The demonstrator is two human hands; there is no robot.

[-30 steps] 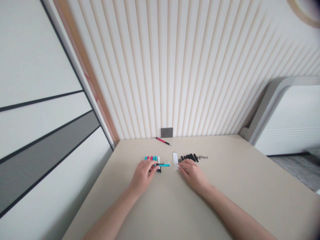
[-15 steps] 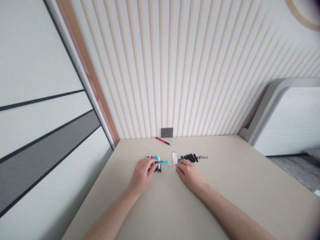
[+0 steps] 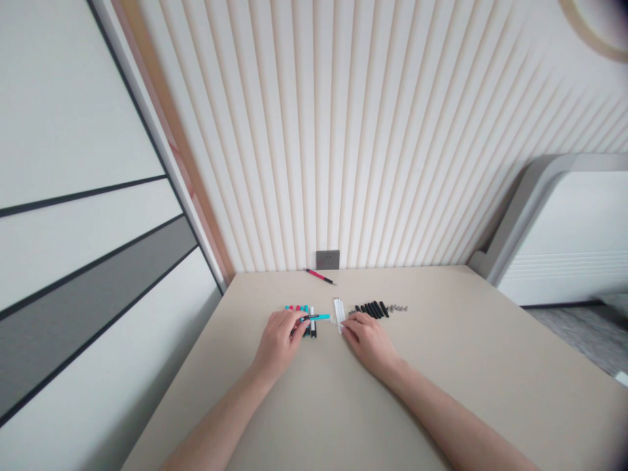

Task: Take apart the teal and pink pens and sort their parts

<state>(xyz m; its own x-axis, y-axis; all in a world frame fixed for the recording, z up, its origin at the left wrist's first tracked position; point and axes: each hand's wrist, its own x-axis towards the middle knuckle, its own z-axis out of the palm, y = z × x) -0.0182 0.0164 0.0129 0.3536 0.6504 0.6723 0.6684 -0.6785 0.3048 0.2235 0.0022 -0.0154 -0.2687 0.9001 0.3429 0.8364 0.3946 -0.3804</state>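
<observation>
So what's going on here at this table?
A person is working with small pen pieces on a beige table. The left hand holds a teal pen beside a row of teal and red pen pieces. The right hand rests against white sticks, with black pen parts just beyond. A red pen lies near the wall.

Here's the left hand [image 3: 279, 340] pinching a teal pen [image 3: 316, 317], its barrel lying level and pointing toward three o'clock! Just under it, a short row of red and teal pens [image 3: 297, 308] is sitting on the tabletop at eleven o'clock from that hand, with a black-and-white pen [image 3: 313, 330] standing out at one o'clock. The right hand [image 3: 369, 341] is resting open, fingertips touching a bundle of white sticks [image 3: 338, 314] at eleven o'clock, while black pen parts [image 3: 373, 309] are lying in a tight row at twelve o'clock.
</observation>
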